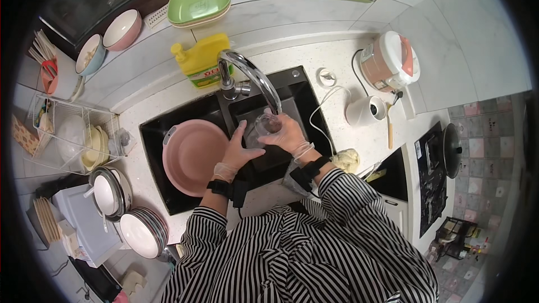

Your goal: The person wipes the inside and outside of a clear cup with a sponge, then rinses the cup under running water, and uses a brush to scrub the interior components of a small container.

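Note:
Clear disposable gloves cover both my hands over a black double sink. My right hand (286, 134) grips a small clear glass (266, 125) just under the end of the chrome faucet (261, 80). To the left of the glass, my left hand (241, 149) has its thumb and fingers apart and holds nothing. A round pink plastic basin (196, 158) sits in the left bowl of the sink (297, 113). Whether water is running cannot be told.
A yellow detergent jug (206, 59) stands behind the sink. On the right counter are a pink-and-white rice cooker (372, 65), a white container (360, 111), a cable and a cloth (346, 160). Stacked bowls (139, 235) and a wire dish rack (76, 134) stand at left.

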Tool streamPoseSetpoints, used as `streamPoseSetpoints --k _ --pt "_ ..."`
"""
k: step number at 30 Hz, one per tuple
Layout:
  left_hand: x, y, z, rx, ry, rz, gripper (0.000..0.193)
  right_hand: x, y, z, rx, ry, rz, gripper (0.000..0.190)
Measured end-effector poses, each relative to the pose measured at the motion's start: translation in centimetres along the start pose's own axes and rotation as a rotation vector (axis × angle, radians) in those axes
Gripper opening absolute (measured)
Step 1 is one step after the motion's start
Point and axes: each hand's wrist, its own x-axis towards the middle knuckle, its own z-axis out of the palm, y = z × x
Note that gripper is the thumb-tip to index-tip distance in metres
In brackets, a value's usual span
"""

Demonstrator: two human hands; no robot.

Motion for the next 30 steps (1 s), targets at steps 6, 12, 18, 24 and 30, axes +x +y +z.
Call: streamPoseSetpoints --k 6,12,18,24,30 --pt "0.0 0.6 -0.3 0.042 0.021 0.001 0.11 0.6 -0.3 0.2 0.068 -0.022 0.015 0.08" --pt "-0.1 1.0 -0.6 0.078 0.032 0.008 0.11 1.2 1.1 0.2 0.39 -0.109 0.124 0.072" --pt "-0.8 1.3 -0.8 -0.331 -0.071 -0.043 0.099 0.9 0.3 -0.7 0.696 -0.286 0.5 0.06" --pt "-1.8 3.7 -1.1 -0.356 -0.019 -0.178 0.081 0.4 2.1 2.2 0.916 -0.189 0.682 0.053" --pt "-2.0 4.7 -1.1 0.033 0.117 -0.233 0.062 1.0 2.3 4.1 1.103 -0.234 0.885 0.065"
